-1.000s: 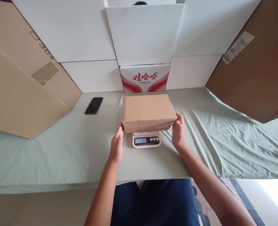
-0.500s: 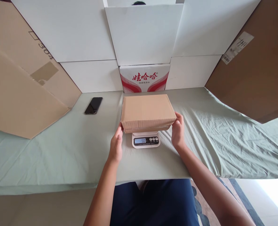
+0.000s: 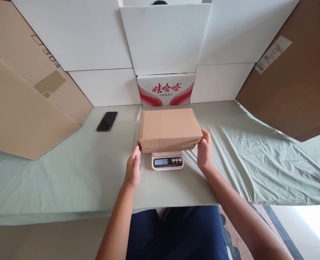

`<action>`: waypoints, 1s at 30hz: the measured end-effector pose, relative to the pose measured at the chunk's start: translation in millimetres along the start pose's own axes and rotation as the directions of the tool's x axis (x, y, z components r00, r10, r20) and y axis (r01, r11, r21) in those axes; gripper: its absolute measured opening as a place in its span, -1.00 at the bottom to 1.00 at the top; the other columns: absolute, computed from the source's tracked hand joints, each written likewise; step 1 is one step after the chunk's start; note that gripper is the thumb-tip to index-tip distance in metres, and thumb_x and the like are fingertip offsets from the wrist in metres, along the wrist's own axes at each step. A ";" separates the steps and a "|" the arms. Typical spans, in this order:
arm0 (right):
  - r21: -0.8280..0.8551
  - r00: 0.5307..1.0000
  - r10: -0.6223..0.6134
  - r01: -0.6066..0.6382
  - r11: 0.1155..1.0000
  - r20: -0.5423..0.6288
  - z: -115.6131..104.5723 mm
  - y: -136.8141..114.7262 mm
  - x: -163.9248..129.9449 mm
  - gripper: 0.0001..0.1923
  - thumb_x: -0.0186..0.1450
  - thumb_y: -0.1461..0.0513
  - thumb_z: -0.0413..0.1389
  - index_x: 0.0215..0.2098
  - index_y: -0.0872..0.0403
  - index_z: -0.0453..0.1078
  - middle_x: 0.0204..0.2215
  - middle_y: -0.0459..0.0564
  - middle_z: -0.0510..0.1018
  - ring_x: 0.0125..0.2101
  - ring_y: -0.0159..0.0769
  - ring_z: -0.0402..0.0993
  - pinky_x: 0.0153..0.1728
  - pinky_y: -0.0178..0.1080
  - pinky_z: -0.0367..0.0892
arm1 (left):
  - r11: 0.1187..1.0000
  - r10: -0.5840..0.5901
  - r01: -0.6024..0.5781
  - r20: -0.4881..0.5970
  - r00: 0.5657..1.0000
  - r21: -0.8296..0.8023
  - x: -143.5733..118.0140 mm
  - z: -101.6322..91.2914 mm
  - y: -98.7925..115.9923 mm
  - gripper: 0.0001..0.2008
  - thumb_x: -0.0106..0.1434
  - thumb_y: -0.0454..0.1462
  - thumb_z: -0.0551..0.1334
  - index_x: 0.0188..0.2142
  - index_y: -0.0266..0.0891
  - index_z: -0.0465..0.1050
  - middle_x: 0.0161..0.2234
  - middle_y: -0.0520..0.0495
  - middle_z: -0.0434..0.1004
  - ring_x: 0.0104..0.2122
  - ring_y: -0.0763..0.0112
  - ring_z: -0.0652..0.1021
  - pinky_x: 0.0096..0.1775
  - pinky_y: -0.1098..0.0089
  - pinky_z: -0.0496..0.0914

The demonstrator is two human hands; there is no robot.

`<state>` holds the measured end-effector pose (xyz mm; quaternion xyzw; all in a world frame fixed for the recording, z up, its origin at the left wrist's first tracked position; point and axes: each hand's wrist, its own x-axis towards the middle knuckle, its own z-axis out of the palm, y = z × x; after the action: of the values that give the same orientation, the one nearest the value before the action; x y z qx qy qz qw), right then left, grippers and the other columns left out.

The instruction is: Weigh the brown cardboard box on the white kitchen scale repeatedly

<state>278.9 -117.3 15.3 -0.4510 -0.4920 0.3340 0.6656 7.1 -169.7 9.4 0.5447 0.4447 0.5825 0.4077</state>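
A closed brown cardboard box (image 3: 170, 124) sits over a small white kitchen scale (image 3: 167, 168), hiding its platform. Only the scale's front sticks out, with several round buttons and a lit display (image 3: 161, 161) that seems to read 50. My left hand (image 3: 133, 166) grips the box at its near left corner, fingers along the side and partly hidden. At the near right corner, my right hand (image 3: 204, 150) holds the other side, its fingertips partly behind the box. Whether the box's full weight rests on the scale, I cannot tell.
A black phone (image 3: 107, 121) lies on the green cloth (image 3: 100, 173) at left. Behind the box stand a white-and-red carton (image 3: 165, 90) and white panels (image 3: 165, 39). Large cardboard sheets lean in from the left (image 3: 21, 90) and right (image 3: 298, 79).
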 end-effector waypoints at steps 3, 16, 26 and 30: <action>-0.006 1.000 -0.004 0.004 1.000 0.002 -0.1 0.4 -0.2 -0.53 0.35 -0.15 -0.01 0.08 -0.12 0.34 0.07 0.02 0.47 0.14 -0.02 0.37 0.15 0.07 0.32 | 1.000 -0.013 0.013 -0.004 1.000 0.004 -0.1 0.3 0.5 -0.22 0.40 0.21 -0.01 0.44 -0.14 0.13 0.48 -0.19 0.10 0.48 0.07 0.12 0.44 0.11 0.07; -0.040 0.999 0.015 -0.013 0.999 0.047 5.8 -3.8 -12.3 -0.54 0.37 -0.13 -0.06 0.14 -0.17 0.29 0.12 0.00 0.42 0.16 -0.03 0.33 0.17 0.07 0.32 | 1.000 -0.021 0.021 0.024 0.999 0.007 0.0 2.9 2.8 -0.20 0.38 0.24 -0.01 0.43 -0.15 0.16 0.46 -0.21 0.15 0.47 0.01 0.13 0.44 0.05 0.05; 0.013 0.994 -0.103 0.103 0.995 0.035 34.4 -24.1 13.8 -0.57 0.37 0.00 -0.04 0.18 -0.17 0.21 0.14 0.02 0.40 0.18 -0.04 0.33 0.24 0.11 0.31 | 0.998 0.050 -0.050 -0.002 0.999 -0.028 38.9 8.3 30.1 -0.24 0.36 0.23 0.07 0.36 -0.16 0.27 0.40 -0.25 0.29 0.45 -0.03 0.18 0.42 0.01 0.11; 0.008 0.981 -0.190 0.190 0.982 0.028 52.9 -21.6 65.2 -0.57 0.36 0.02 -0.04 0.17 -0.15 0.19 0.16 0.03 0.38 0.20 -0.04 0.31 0.30 0.14 0.24 | 0.988 0.134 -0.139 -0.064 0.989 -0.070 98.6 13.4 31.5 -0.35 0.34 0.24 0.10 0.16 -0.14 0.45 0.28 -0.23 0.45 0.38 0.00 0.33 0.37 0.07 0.20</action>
<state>247.5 -53.0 64.2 -0.3954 -0.5415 0.2766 0.6884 13.4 -82.7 66.7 0.5408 0.3964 0.6411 0.3734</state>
